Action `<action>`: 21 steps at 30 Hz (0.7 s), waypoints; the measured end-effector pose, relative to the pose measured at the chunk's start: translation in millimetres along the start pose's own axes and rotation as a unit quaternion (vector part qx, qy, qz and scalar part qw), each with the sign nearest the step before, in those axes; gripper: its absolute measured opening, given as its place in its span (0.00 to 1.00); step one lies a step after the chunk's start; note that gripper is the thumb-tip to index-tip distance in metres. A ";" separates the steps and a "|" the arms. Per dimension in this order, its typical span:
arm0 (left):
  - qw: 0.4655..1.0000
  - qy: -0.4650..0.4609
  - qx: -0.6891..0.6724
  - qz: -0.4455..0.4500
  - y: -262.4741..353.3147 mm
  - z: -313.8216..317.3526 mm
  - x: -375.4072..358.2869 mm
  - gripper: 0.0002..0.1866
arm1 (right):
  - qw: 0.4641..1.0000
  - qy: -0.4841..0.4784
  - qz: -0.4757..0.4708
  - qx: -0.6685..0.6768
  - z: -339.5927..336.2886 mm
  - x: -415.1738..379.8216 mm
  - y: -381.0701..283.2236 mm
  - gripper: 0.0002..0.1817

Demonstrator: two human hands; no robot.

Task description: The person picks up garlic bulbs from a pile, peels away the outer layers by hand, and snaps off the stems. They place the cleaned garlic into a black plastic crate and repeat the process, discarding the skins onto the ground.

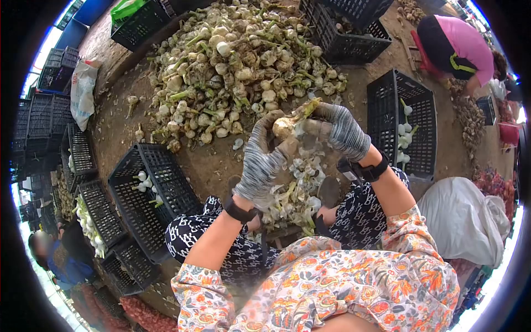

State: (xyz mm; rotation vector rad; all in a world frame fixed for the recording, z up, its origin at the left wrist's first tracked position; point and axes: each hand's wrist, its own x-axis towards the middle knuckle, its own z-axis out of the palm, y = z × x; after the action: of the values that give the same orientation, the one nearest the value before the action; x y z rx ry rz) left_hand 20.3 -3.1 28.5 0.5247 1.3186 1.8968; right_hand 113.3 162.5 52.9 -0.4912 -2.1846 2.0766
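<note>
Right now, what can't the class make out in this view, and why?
All in the head view:
Garlic bulb: underside, turned away.
Heap: core, under outer bulbs.
Large white sack: contents, behind its cloth.
Upper stacked crate: top, cut off by the edge.
Worker at far left: details, blurred.

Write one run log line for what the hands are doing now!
Left hand: holds garlic bulb | right hand: on its stalk | ahead: garlic pile | left crate, right crate: white bulbs inside

A white letter "B" can be read, repeated within the monogram print on the black-and-white patterned fabric trousers (pixel 362 221). Beyond their upper left, small red print is borne by a whitish plastic sack (pixel 83 99), too unclear to be read.
</note>
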 end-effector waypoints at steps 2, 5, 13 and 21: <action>0.999 -0.024 -0.033 -0.033 -1.1 -4.1 0.5 0.27 | 1.000 0.000 0.017 0.013 -0.4 -0.9 0.7 0.18; 0.995 -0.043 -0.056 -0.063 1.6 -3.8 0.7 0.26 | 0.995 0.008 0.087 0.047 0.0 -3.6 -13.1 0.19; 0.997 -0.036 -0.046 -0.056 9.4 2.6 0.3 0.32 | 0.981 0.005 0.092 0.169 0.6 -6.3 4.0 0.21; 0.993 -0.034 -0.080 -0.086 6.1 -2.9 1.3 0.32 | 0.965 0.066 0.089 0.236 10.3 -7.8 -3.1 0.21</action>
State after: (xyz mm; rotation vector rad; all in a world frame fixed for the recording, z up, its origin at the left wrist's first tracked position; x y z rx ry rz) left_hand 15.3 -5.0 32.8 0.3780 1.1203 1.8064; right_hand 117.2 150.3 56.5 -0.7637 -1.5460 2.4655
